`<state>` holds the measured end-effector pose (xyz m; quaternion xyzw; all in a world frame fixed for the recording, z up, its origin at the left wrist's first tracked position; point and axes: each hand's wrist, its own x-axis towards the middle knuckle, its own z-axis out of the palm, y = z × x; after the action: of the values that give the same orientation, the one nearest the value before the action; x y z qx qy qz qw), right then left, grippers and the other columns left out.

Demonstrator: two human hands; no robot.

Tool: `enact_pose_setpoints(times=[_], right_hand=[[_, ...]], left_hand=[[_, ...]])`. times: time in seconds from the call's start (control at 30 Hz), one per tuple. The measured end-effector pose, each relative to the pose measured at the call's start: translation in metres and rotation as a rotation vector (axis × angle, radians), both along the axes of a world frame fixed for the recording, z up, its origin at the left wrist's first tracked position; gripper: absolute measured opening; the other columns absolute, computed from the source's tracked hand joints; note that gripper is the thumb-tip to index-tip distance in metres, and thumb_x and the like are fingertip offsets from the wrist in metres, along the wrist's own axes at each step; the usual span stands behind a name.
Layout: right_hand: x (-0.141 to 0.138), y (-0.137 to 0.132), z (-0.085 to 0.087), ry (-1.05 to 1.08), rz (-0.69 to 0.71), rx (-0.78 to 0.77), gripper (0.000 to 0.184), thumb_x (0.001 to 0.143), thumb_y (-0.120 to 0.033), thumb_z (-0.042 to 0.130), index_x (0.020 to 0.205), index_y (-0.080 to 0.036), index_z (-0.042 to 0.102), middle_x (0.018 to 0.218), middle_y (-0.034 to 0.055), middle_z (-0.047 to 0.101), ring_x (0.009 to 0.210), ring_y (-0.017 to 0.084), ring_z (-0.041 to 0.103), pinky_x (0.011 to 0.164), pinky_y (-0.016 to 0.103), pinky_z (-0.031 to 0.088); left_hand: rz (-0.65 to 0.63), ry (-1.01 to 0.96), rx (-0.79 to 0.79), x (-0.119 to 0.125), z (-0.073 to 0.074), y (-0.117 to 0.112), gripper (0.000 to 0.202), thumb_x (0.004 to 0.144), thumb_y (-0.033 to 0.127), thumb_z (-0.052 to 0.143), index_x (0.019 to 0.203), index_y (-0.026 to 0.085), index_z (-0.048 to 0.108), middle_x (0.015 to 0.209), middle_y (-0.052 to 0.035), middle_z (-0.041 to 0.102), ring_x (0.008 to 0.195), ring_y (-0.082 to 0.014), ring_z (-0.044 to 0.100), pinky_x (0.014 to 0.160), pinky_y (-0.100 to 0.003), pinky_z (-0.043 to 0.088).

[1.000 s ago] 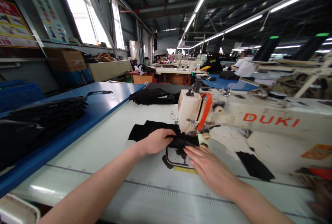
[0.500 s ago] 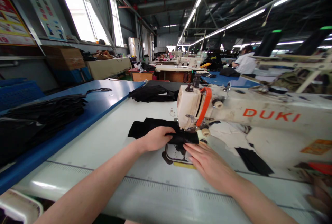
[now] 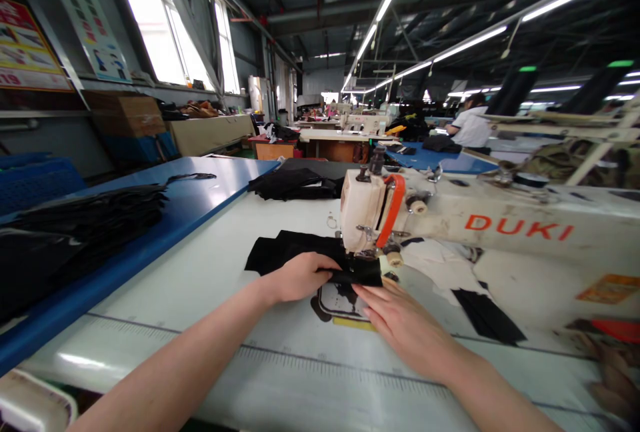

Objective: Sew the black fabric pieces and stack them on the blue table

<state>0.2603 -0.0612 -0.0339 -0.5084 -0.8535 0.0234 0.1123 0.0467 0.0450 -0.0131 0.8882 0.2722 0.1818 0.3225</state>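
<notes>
A black fabric piece [image 3: 280, 252] lies on the pale sewing table, its right part under the head of a white sewing machine [image 3: 357, 212] marked DUKI. My left hand [image 3: 300, 277] rests on the cloth, with thumb and fingers closed on a fold along its near edge. Just right of it, my right hand [image 3: 400, 315] lies with fingers stretched out, the tips touching the cloth's near right edge. The needle and the presser foot are hard to make out behind the machine head. Below the cloth, a metal plate [image 3: 345, 302] shows between my hands.
At the back of the table is a pile of black cloth [image 3: 300, 182]. Stacked black pieces [image 3: 85, 225] cover part of the blue table [image 3: 220, 182] on the left. Another black scrap [image 3: 487, 315] lies under the machine arm. A person [image 3: 471, 127] works farther back.
The view has shifted slightly. Both hands stay at the cloth in nearly the same pose, and the left fingertips reach slightly farther right along the fold.
</notes>
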Motion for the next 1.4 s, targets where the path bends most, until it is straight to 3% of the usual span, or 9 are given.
enact_pose_setpoints(times=[0.13, 0.27, 0.33, 0.47, 0.8, 0.97, 1.13, 1.4], right_hand=[[-0.002, -0.002, 0.004, 0.023, 0.012, 0.003, 0.036, 0.096, -0.024, 0.033, 0.126, -0.019, 0.052, 0.121, 0.0068, 0.06, 0.109, 0.022, 0.055, 0.103, 0.047, 0.034], [-0.005, -0.004, 0.006, 0.02, -0.022, -0.005, 0.027, 0.095, -0.021, 0.034, 0.087, -0.021, 0.06, 0.084, 0.0033, 0.065, 0.086, 0.021, 0.059, 0.093, 0.045, 0.041], [-0.006, -0.004, 0.006, 0.037, -0.033, 0.012, 0.026, 0.095, -0.021, 0.036, 0.078, -0.021, 0.056, 0.083, 0.0032, 0.062, 0.087, 0.021, 0.057, 0.089, 0.043, 0.042], [-0.006, -0.004, 0.008, 0.085, -0.011, 0.016, 0.021, 0.094, -0.019, 0.038, 0.085, -0.021, 0.057, 0.099, 0.0039, 0.061, 0.101, 0.022, 0.052, 0.095, 0.042, 0.037], [-0.004, -0.006, 0.004, 0.113, -0.074, 0.021, 0.022, 0.093, -0.017, 0.041, 0.087, -0.02, 0.062, 0.097, 0.0056, 0.056, 0.106, 0.021, 0.048, 0.099, 0.043, 0.035], [-0.005, -0.004, 0.004, 0.101, -0.075, 0.022, 0.022, 0.093, -0.018, 0.042, 0.09, -0.02, 0.064, 0.093, 0.0054, 0.059, 0.101, 0.022, 0.05, 0.096, 0.044, 0.039], [-0.002, -0.002, 0.004, 0.095, -0.023, 0.073, 0.03, 0.093, -0.021, 0.043, 0.119, -0.021, 0.058, 0.111, 0.0063, 0.061, 0.106, 0.022, 0.05, 0.096, 0.043, 0.04], [-0.001, -0.002, 0.001, 0.095, -0.021, 0.09, 0.031, 0.092, -0.021, 0.043, 0.119, -0.022, 0.058, 0.107, 0.005, 0.063, 0.103, 0.021, 0.052, 0.095, 0.042, 0.041]], left_hand=[[-0.031, -0.007, 0.029, 0.0, 0.0, -0.003, 0.035, 0.081, 0.005, 0.045, 0.103, 0.02, 0.069, 0.107, -0.0007, 0.068, 0.1, -0.0171, 0.06, 0.091, -0.025, 0.044], [-0.075, 0.029, 0.149, -0.002, 0.0, -0.012, 0.037, 0.08, 0.002, 0.048, 0.101, 0.022, 0.07, 0.109, -0.0008, 0.066, 0.104, -0.0174, 0.057, 0.096, -0.027, 0.04], [-0.059, 0.07, 0.226, -0.003, 0.0, -0.018, 0.037, 0.08, 0.002, 0.049, 0.102, 0.023, 0.07, 0.113, -0.0012, 0.064, 0.106, -0.0188, 0.054, 0.097, -0.03, 0.039], [-0.048, 0.118, 0.338, -0.003, -0.004, -0.026, 0.038, 0.082, 0.004, 0.048, 0.108, 0.023, 0.068, 0.116, -0.0017, 0.062, 0.106, -0.0202, 0.052, 0.095, -0.031, 0.042], [-0.055, 0.102, 0.495, -0.005, -0.018, -0.029, 0.033, 0.087, 0.009, 0.048, 0.111, 0.023, 0.064, 0.119, -0.0017, 0.062, 0.103, -0.0207, 0.052, 0.092, -0.034, 0.044], [-0.016, -0.019, 0.343, -0.003, -0.015, -0.024, 0.028, 0.086, 0.009, 0.052, 0.105, 0.022, 0.068, 0.112, -0.0012, 0.066, 0.102, -0.0175, 0.054, 0.092, -0.029, 0.043], [0.077, -0.074, 0.129, 0.001, -0.012, -0.017, 0.021, 0.087, 0.014, 0.054, 0.101, 0.02, 0.069, 0.099, 0.0001, 0.07, 0.094, -0.0163, 0.06, 0.088, -0.027, 0.044], [0.087, -0.144, 0.12, 0.001, -0.018, -0.02, 0.021, 0.086, 0.013, 0.055, 0.101, 0.022, 0.068, 0.102, 0.0017, 0.07, 0.097, -0.0157, 0.059, 0.091, -0.028, 0.041]])
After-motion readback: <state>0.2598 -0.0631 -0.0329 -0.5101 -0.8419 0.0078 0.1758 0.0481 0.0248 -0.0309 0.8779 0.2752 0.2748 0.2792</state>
